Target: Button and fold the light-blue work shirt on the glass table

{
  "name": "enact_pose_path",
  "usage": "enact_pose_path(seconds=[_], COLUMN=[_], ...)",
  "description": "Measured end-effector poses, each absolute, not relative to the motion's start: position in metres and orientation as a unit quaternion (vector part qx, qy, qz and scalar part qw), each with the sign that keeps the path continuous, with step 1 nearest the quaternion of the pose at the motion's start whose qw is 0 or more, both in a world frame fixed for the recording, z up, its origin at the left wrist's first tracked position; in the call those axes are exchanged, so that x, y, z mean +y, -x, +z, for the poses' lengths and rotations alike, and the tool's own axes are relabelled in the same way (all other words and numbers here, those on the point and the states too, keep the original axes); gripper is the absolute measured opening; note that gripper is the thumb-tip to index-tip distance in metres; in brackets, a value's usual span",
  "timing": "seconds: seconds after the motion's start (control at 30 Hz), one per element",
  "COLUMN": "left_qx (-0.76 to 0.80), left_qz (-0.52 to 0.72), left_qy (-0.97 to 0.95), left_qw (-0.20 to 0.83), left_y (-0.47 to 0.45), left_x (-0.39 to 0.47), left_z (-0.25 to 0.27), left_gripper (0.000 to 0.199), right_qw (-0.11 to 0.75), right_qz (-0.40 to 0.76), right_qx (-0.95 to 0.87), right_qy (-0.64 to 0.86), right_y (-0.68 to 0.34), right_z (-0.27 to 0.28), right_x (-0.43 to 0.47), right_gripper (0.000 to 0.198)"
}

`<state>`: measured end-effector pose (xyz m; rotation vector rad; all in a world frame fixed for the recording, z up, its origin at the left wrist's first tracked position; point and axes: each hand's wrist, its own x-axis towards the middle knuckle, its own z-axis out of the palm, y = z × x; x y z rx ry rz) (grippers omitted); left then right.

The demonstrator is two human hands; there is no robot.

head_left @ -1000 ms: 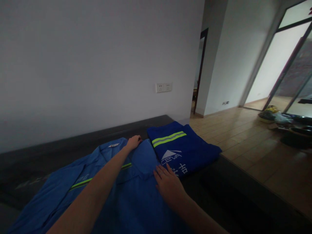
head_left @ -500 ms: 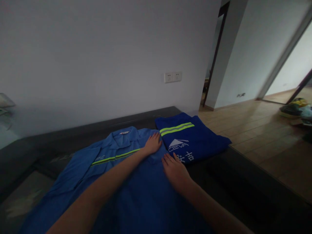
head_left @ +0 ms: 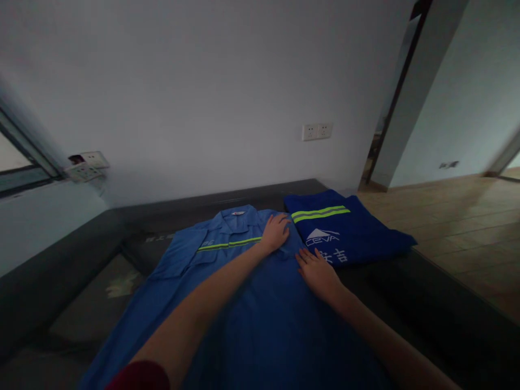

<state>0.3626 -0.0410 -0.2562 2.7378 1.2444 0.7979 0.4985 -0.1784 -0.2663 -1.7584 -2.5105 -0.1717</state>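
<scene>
A light blue work shirt (head_left: 239, 281) lies spread out front side up, its collar toward the wall and a yellow-green stripe across the chest. My left hand (head_left: 276, 232) rests on its right shoulder area, palm down with the fingers loosely spread. Lower down at the shirt's right edge lies my right hand (head_left: 319, 273), fingers stretched out flat on the cloth. Just beyond that edge sits a folded darker blue garment (head_left: 353, 238) with a yellow-green stripe and white lettering. My forearms cover part of the shirt.
Both garments lie on a dark covered surface (head_left: 138, 216) against a pale wall (head_left: 203, 108). Sockets (head_left: 317, 131) are set in the wall, and more sockets (head_left: 87, 165) are at the left near a window. Wooden flooring (head_left: 459, 216) extends at the right.
The camera view has turned left, so everything appears shifted right and the window corner shows. Both hands stay on the shirt in nearly the same spots.
</scene>
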Motion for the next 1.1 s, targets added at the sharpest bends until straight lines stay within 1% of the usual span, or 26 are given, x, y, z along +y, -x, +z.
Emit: enact_pose_path(seconds=[0.13, 0.2, 0.33, 0.43, 0.5, 0.6, 0.7, 0.77, 0.87, 0.97, 1.03, 1.1], left_qx=[0.366, 0.374, 0.438, 0.505, 0.535, 0.557, 0.563, 0.561, 0.565, 0.580, 0.599, 0.616], left_qz=[0.269, 0.282, 0.328, 0.338, 0.327, 0.304, 0.288, 0.277, 0.261, 0.252, 0.250, 0.250], left_qy=[-0.890, -0.882, -0.831, -0.788, -0.774, -0.768, -0.769, -0.774, -0.775, -0.762, -0.738, -0.700], left_qw=[0.035, 0.058, 0.100, 0.096, 0.090, 0.090, 0.095, 0.098, 0.109, 0.140, 0.184, 0.261], left_y=[-0.296, -0.252, -0.164, -0.113, -0.089, -0.068, -0.057, -0.052, -0.042, -0.029, -0.020, -0.010], left_x=[-0.087, -0.115, -0.175, -0.218, -0.242, -0.269, -0.290, -0.304, -0.328, -0.353, -0.368, -0.379], left_z=[-0.232, -0.223, -0.213, -0.210, -0.206, -0.198, -0.191, -0.189, -0.190, -0.196, -0.204, -0.213], left_gripper=[0.031, 0.027, 0.024, 0.026, 0.028, 0.031, 0.033, 0.034, 0.034, 0.035, 0.035, 0.038], right_qw=[0.033, 0.043, 0.090, 0.130, 0.127, 0.065, -0.007, -0.030, -0.036, -0.036, -0.017, 0.026], right_qz=[-0.052, -0.054, -0.067, -0.077, -0.072, -0.088, -0.118, -0.133, -0.139, -0.108, -0.088, -0.069], right_qx=[-0.824, -0.830, -0.834, -0.828, -0.829, -0.832, -0.825, -0.816, -0.794, -0.795, -0.812, -0.833], right_qy=[0.563, 0.554, 0.540, 0.539, 0.540, 0.543, 0.552, 0.562, 0.590, 0.596, 0.576, 0.549], right_y=[-0.503, -0.505, -0.511, -0.506, -0.497, -0.479, -0.465, -0.460, -0.458, -0.459, -0.462, -0.469], right_z=[-0.262, -0.261, -0.258, -0.253, -0.250, -0.247, -0.245, -0.242, -0.239, -0.239, -0.240, -0.238], right_x=[-0.180, -0.181, -0.182, -0.179, -0.174, -0.166, -0.162, -0.163, -0.165, -0.171, -0.182, -0.202], right_gripper=[0.042, 0.042, 0.040, 0.042, 0.046, 0.047, 0.035, 0.032, 0.035, 0.034, 0.039, 0.048])
